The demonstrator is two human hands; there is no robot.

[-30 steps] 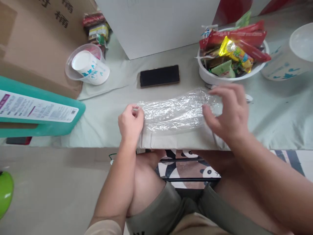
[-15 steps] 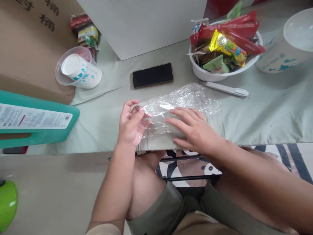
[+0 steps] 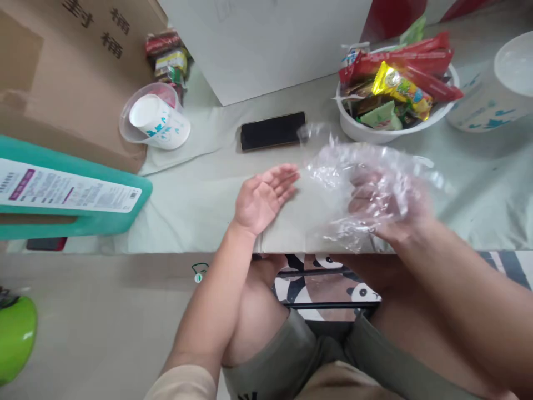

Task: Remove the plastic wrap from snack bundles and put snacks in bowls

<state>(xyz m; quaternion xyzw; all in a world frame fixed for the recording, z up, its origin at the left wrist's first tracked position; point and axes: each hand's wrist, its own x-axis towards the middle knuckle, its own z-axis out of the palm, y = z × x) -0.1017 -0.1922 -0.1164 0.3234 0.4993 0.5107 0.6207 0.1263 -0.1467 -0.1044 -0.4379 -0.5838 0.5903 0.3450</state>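
My left hand (image 3: 266, 199) is above the table near its front edge, palm turned up and fingers stretched out, holding nothing. A crumpled clear plastic bag (image 3: 333, 166) is around my right hand (image 3: 412, 214), and the curled fingers show through the film. Motion smears both the bag and that hand, so I cannot tell whether the fingers are inside the bag or behind it. Just beyond the bag lies a black phone (image 3: 272, 131), flat on the table. A white-handled knife is mostly hidden behind the bag.
A white bowl (image 3: 362, 132) of wrapped snacks stands at the back right, beside a tall translucent cup (image 3: 491, 105). At the left are a paper cup (image 3: 166, 125) in a clear tub, a cardboard box (image 3: 75, 94) and a green jug (image 3: 129, 219). A white box (image 3: 275, 44) stands behind.
My right hand has moved right and taken up the plastic bag, which lay flat before. My left hand has come away from the bag and turned palm up. The camera view has shifted slightly.
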